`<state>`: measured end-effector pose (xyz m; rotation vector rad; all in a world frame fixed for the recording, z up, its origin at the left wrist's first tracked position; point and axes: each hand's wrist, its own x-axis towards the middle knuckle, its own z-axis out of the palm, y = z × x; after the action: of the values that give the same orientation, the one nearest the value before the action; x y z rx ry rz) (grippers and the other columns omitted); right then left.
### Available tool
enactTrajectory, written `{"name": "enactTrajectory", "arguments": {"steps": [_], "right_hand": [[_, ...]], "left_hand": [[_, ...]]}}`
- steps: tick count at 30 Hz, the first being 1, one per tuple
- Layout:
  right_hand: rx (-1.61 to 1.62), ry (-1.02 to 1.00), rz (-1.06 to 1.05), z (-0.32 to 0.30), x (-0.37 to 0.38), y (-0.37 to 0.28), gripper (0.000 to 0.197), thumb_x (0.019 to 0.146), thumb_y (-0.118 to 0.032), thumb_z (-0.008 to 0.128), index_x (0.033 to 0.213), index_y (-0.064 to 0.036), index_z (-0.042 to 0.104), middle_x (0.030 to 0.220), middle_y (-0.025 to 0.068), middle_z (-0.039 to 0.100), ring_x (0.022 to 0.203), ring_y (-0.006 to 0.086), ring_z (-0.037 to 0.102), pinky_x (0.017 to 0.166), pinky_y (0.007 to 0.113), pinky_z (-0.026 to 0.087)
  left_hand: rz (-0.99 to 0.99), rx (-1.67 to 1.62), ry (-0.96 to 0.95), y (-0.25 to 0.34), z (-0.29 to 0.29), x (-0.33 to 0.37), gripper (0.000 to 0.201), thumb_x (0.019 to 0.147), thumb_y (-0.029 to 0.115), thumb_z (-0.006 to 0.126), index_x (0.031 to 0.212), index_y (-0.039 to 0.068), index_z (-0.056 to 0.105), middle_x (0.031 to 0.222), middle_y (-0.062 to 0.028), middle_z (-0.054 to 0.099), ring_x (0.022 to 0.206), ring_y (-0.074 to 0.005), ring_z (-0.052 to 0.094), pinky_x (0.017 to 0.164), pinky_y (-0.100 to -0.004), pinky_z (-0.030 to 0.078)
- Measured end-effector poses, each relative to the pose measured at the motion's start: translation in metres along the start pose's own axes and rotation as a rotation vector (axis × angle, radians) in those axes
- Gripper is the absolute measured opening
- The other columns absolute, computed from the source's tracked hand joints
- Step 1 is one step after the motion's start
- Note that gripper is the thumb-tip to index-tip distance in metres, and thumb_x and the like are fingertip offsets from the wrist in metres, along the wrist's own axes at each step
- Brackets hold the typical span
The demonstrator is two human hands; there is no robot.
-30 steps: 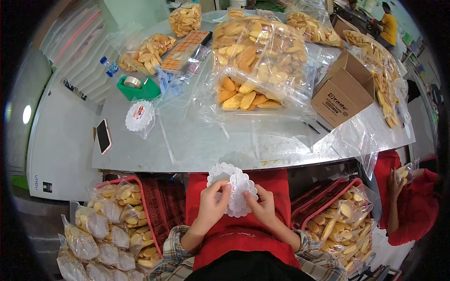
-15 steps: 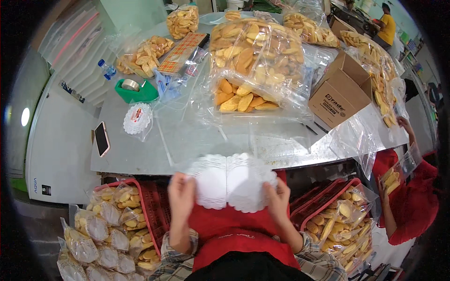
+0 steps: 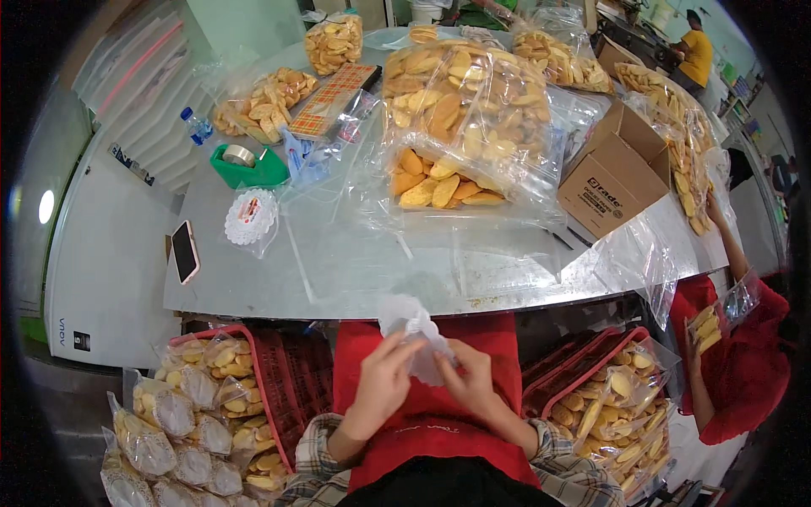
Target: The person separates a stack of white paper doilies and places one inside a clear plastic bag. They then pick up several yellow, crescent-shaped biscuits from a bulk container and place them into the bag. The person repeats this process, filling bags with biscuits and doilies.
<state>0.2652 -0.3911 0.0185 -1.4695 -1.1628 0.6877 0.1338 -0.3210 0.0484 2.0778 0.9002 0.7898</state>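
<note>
In front of my red apron, at the table's near edge, I hold a white paper doily (image 3: 400,311) with a scalloped rim, tilted and partly folded over. My left hand (image 3: 384,382) has its fingers closed on the doily's left side. The lower right part is pinched by my right hand (image 3: 470,378). Whether there is one sheet or a few cannot be made out. Farther up on the left lies a pack of white doilies (image 3: 251,218) in clear plastic.
A large clear bag of oval biscuits (image 3: 465,110) fills the table's (image 3: 338,283) middle, beside an open cardboard box (image 3: 604,182). A green tape dispenser (image 3: 253,171) and a phone (image 3: 184,252) lie left. Red crates (image 3: 291,380) of bagged biscuits flank me. A co-worker's hand (image 3: 697,338) holds a biscuit bag at right.
My hands have come closer together and lower. The doily, spread open between them before, is now folded and narrower. The co-worker's raised arm at right has shifted slightly.
</note>
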Motion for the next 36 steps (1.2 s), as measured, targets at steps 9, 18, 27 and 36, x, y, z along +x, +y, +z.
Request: {"name": "enactTrajectory", "arguments": {"steps": [9, 18, 27, 36], "right_hand": [[0.033, -0.099, -0.188, -0.007, 0.005, -0.007, 0.022, 0.080, -0.001, 0.050, 0.101, 0.0047, 0.054, 0.102, 0.0194, 0.054, 0.090, 0.0292, 0.057, 0.077, 0.032, 0.046], [0.054, -0.025, -0.156, -0.005, 0.004, -0.006, 0.020, 0.073, 0.000, 0.060, 0.093, 0.0012, 0.058, 0.097, 0.0138, 0.057, 0.085, 0.0241, 0.059, 0.072, 0.029, 0.047], [0.001, 0.010, -0.172, -0.003, 0.003, -0.004, 0.022, 0.070, 0.001, 0.064, 0.091, 0.0000, 0.059, 0.095, 0.0129, 0.057, 0.086, 0.0243, 0.058, 0.072, 0.030, 0.047], [0.089, -0.016, -0.117, -0.002, 0.001, -0.001, 0.019, 0.071, -0.002, 0.065, 0.089, 0.0010, 0.059, 0.096, 0.0139, 0.058, 0.086, 0.0223, 0.058, 0.072, 0.028, 0.046]], "left_hand": [[-0.218, -0.474, -0.054, 0.007, 0.002, 0.002, 0.019, 0.080, -0.001, 0.054, 0.098, -0.006, 0.053, 0.098, -0.0098, 0.052, 0.083, -0.0136, 0.055, 0.064, -0.0228, 0.050], [-0.169, -0.489, -0.052, 0.000, 0.003, -0.002, 0.018, 0.080, -0.001, 0.053, 0.097, -0.005, 0.055, 0.094, -0.0108, 0.054, 0.077, -0.0139, 0.058, 0.063, -0.0233, 0.050], [-0.216, -0.500, -0.027, -0.002, 0.004, -0.002, 0.016, 0.082, 0.001, 0.052, 0.097, -0.004, 0.056, 0.089, -0.0098, 0.058, 0.070, -0.0099, 0.056, 0.055, -0.0204, 0.046], [-0.282, -0.581, -0.058, -0.005, 0.000, -0.001, 0.007, 0.078, 0.000, 0.057, 0.084, -0.004, 0.056, 0.078, -0.0061, 0.055, 0.067, -0.0084, 0.054, 0.054, -0.0203, 0.044]]}}
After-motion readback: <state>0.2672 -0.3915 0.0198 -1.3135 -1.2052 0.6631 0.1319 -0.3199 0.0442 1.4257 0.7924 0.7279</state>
